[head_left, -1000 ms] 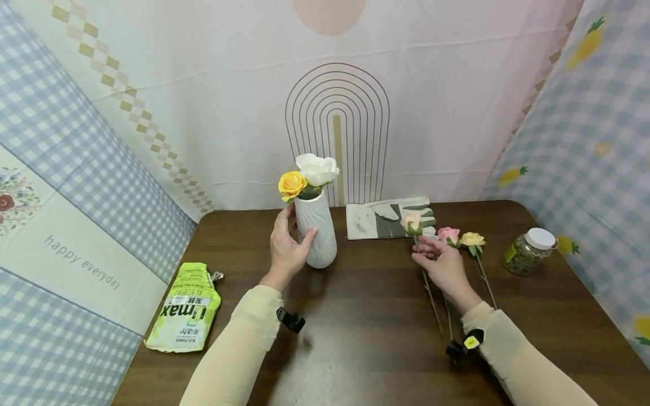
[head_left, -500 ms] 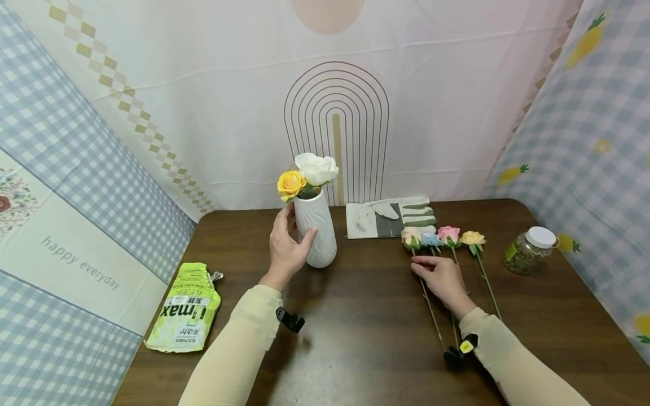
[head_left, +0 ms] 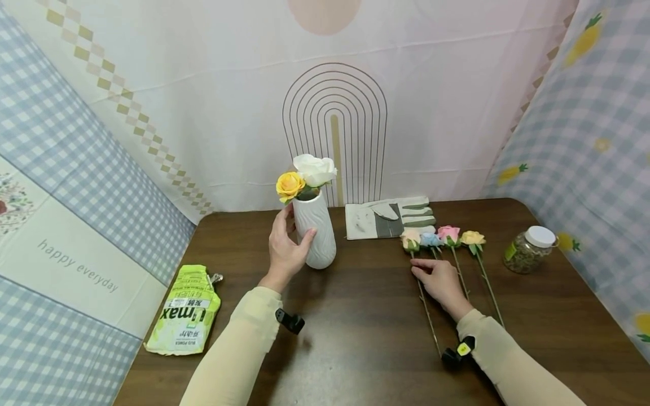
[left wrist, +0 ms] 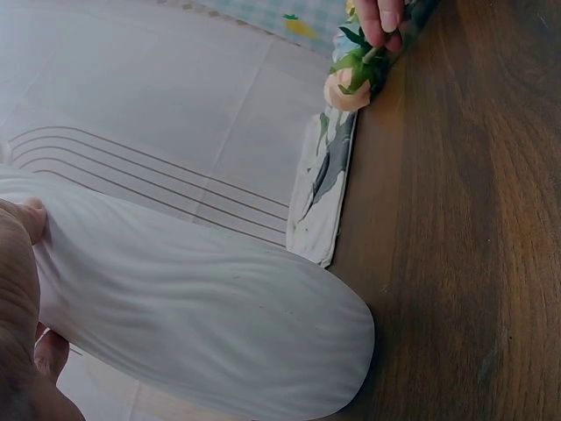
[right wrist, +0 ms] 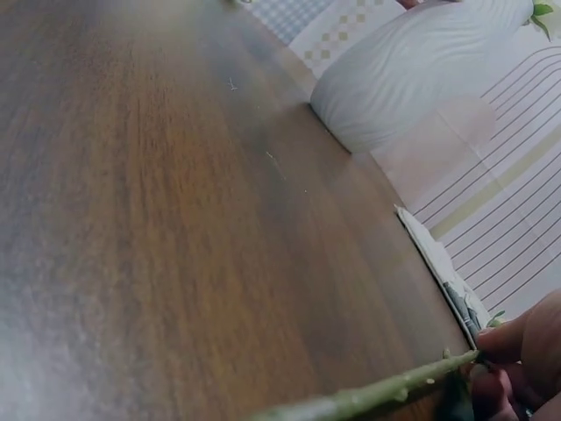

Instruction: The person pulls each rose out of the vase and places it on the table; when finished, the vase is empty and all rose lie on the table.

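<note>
My left hand holds a white ridged vase around its side, thumb across the front. The vase tilts slightly, with a white rose and a yellow rose in its mouth. On the right, my right hand pinches the stem of a peach rose just below the bloom; in the right wrist view the thorny green stem runs out from the fingertips. Beside it lie a blue rose, a pink rose and a pale yellow rose, stems partly hidden by my arm.
Work gloves lie flat at the table's back edge, behind the peach rose. A white-lidded jar stands at the right. At the left lies a lime-green bag. Printed cloth hangs around the brown table.
My right hand has come down and toward me with the peach rose, whose bloom now sits lower, level with the blue one, which shows more fully. My left hand stays on the vase.
</note>
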{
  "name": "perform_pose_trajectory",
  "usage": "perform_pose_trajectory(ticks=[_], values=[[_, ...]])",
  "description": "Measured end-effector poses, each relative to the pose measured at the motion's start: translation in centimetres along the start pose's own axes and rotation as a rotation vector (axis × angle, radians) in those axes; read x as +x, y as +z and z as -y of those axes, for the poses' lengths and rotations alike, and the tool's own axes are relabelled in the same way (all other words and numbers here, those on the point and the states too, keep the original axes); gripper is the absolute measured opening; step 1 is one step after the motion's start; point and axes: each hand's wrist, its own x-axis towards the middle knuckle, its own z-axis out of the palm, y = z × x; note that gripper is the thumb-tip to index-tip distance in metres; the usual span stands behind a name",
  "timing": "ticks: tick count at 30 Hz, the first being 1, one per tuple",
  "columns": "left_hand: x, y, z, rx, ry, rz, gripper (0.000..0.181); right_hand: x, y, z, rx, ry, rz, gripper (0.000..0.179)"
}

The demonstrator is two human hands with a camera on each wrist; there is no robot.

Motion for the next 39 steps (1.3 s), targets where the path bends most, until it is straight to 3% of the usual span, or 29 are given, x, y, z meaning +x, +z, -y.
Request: perform_pose_trajectory(ticks=[19, 28, 34, 39], values=[[0.0, 0.0, 0.1, -0.022, -0.001, -0.003, 0.071, -0.2, 0.4, -0.7, 0.050, 0.060, -0.022, 0.021], [-0.1, 0.2, 0.0, -0.031, -0.009, -0.013, 0.070, -0.2, 0.1, -0.3, -0.007, 0.041, -0.069, 0.021], [-0.1, 0.3, -0.2, -0.049, -0.022, -0.015, 0.069, 0.1, -1.5, 1.8, -0.020, -0.059, -0.158, 0.019], [-0.1, 0.0, -0.5, -0.055, -0.029, -0.027, 0.066, 1.0, -3.3, 6.6, 0.056, -0.203, -0.151, 0.022]])
